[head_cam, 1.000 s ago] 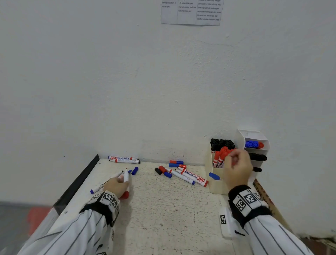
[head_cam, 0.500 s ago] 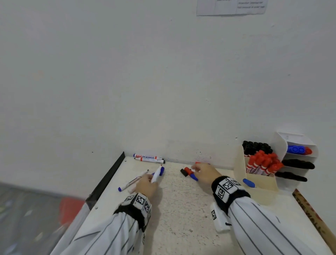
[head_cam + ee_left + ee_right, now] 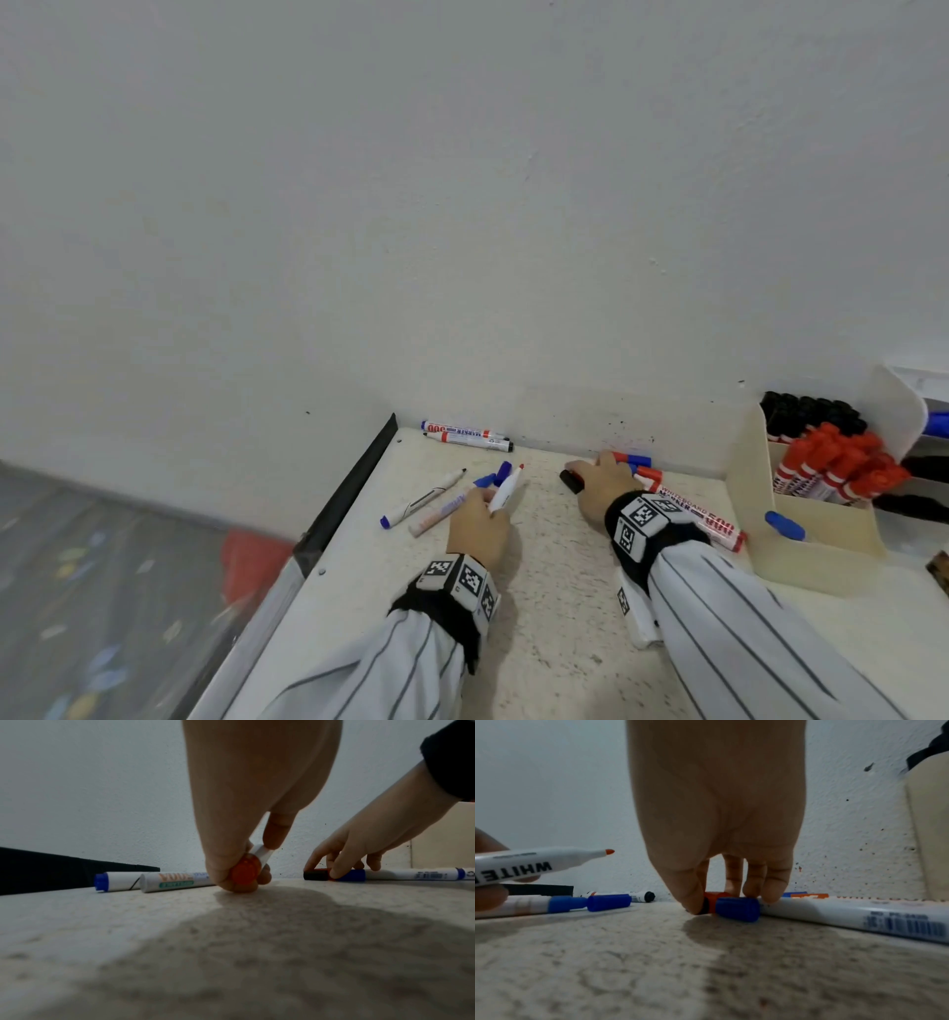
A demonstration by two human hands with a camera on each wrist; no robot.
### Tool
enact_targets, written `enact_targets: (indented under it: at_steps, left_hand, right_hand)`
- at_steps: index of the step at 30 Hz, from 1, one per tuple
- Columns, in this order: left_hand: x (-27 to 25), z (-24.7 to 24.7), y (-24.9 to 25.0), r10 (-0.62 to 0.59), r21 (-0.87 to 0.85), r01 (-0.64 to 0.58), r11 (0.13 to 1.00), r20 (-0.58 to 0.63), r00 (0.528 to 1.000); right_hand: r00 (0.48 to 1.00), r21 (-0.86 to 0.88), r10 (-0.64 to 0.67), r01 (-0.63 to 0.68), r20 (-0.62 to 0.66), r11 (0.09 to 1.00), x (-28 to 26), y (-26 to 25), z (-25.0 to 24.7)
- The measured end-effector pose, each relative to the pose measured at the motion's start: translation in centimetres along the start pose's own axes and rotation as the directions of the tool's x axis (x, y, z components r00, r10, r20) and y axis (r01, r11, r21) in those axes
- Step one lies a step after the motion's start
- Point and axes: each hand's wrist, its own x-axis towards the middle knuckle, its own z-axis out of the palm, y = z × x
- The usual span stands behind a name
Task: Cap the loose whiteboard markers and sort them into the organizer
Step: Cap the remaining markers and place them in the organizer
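Observation:
My left hand [image 3: 488, 501] grips an uncapped white marker [image 3: 506, 487] with a red tip and red end plug [image 3: 245, 872], held just above the table and pointing toward the wall. My right hand [image 3: 590, 470] reaches down at the back middle of the table, where thumb and fingers pinch a loose red cap [image 3: 716, 898]. A black cap [image 3: 315, 875] and a blue-capped marker [image 3: 739, 908] lie against it. The cream organizer [image 3: 821, 545] stands at the right with red markers [image 3: 842, 470] and black markers [image 3: 811, 411] upright in it.
Two markers [image 3: 467, 434] lie along the wall. Left of my left hand lie a blue-ended marker [image 3: 418, 501], an uncapped blue marker [image 3: 441, 510] and a blue cap [image 3: 503, 470]. A red-lettered marker [image 3: 716, 525] lies under my right wrist. The table's black edge [image 3: 349, 493] runs on the left.
My right hand has left the organizer and come down on the caps at the back middle. My left hand keeps the uncapped marker, its tip now pointing away. The view has swung left.

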Motion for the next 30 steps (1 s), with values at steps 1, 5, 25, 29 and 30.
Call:
enact_targets:
  at_steps: [1,5,25,29,30]
  left_hand:
    - [0.0,0.0,0.0,0.004,-0.003,-0.004,1.0,-0.003,1.0]
    - [0.0,0.0,-0.2,0.044,-0.018,-0.044,0.999,-0.022,0.999]
    - [-0.4,0.6,-0.3,0.254,0.02,-0.256,0.967,0.062,0.965]
    - [0.1,0.5,-0.6,0.192,0.016,-0.192,0.981,0.032,0.981]
    - [0.1,0.7,-0.6,0.194,0.015,-0.194,0.981,0.04,0.98]
  right_hand:
    - [1.0,0.017,0.002,-0.002,-0.019,1.0,0.1,-0.1,0.1]
    - [0.989,0.124,-0.015,0.034,-0.149,0.992,-0.2,-0.3,-0.1]
    - [0.985,0.781,-0.077,0.171,-0.157,0.6,-5.5,2.2,-1.5]
    - [0.977,0.784,-0.188,0.038,0.101,0.62,-6.4,2.6,-0.1]
    - [0.979,0.737,-0.18,0.051,0.097,0.674,-6.3,2.8,0.2]
